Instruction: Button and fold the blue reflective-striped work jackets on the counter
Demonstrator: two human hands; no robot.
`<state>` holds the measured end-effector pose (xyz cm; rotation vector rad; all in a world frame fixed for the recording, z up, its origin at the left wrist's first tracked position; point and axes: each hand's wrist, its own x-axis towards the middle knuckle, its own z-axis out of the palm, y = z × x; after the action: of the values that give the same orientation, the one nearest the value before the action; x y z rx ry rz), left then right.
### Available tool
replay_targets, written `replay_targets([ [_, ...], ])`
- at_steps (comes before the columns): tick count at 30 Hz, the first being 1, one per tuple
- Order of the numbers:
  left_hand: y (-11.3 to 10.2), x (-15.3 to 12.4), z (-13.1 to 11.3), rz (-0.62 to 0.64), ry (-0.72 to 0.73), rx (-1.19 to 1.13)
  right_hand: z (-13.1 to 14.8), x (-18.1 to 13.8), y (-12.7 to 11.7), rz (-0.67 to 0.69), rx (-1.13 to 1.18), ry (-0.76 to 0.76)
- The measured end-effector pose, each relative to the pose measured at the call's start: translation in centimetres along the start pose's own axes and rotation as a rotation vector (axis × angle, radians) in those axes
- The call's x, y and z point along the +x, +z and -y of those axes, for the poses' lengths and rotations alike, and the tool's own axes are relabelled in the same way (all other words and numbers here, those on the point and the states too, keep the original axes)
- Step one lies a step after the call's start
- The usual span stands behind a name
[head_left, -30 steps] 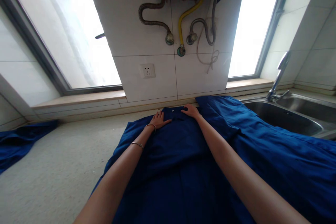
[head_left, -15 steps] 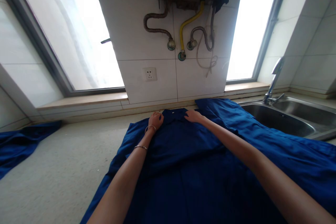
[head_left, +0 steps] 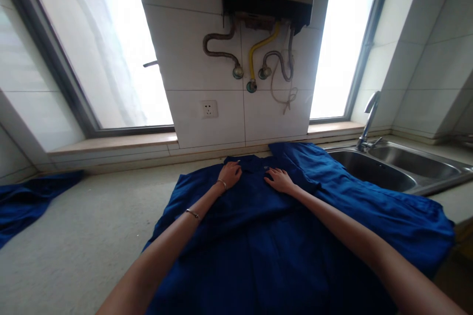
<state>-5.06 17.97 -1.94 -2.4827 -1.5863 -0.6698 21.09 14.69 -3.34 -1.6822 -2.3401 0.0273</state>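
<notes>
Counter (head_left: pixel 96 231) past blue garment's (head_left: pixel 258 246) edge, left fingers (head_left: pixel 232 167) curled, grip unclear, right fingers (head_left: pixel 274 174) loose

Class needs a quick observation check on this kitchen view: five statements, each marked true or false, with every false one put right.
1. The left hand and right hand are both on the blue garment. True.
2. The bracelets are on the right arm. False: they are on the left arm.
3. The sink has two basins. True.
4. The wall socket has a plug in it. False: its holes are bare.
5. The yellow hose runs down between two darker hoses. True.
</notes>
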Motion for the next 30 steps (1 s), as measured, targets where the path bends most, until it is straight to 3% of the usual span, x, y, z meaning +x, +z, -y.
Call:
replay_targets([
  [4, 1.2, -2.3, -5.3, 0.310, 0.110, -0.004, 0.6, -0.5, -0.6, -0.050, -0.022, 0.009],
  [6, 1.2, -3.8, -7.1, 0.401, 0.164, 0.036, 0.7, -0.9, -0.7, -0.067, -0.035, 0.019],
  [11, -0.6, -6.2, -8.2, 0.580, 0.154, 0.026, 0.7, -1.4, -1.1, 0.057, -0.029, 0.018],
  [16, -1.8, -6.9, -7.9, 0.553, 0.176, -0.006, 0.1, -1.7, -2.5, 0.326, -0.029, 0.113],
  [19, -2.0, -7.2, -8.2, 0.529, 0.234, 0.001, -0.3, -2.6, -2.9, 0.395, -0.038, 0.184],
  [21, -2.0, -7.5, -8.4, 0.495, 0.253, 0.019, -0.5, -3.4, -2.8, 0.375, -0.043, 0.194],
  [24, -2.0, -8.1, -8.0, 0.471, 0.138, 0.035, -0.9, -4.5, -2.3, 0.256, -0.027, 0.166],
  [27, -2.4, -9.2, -6.4, 0.501, 0.006, 0.019, -1.1, -5.2, -1.7, 0.162, -0.005, 0.151],
  [30, -3.3, -10.9, -4.2, 0.495, -0.038, 0.033, -1.2, -5.4, -1.3, 0.125, 0.005, 0.157],
])
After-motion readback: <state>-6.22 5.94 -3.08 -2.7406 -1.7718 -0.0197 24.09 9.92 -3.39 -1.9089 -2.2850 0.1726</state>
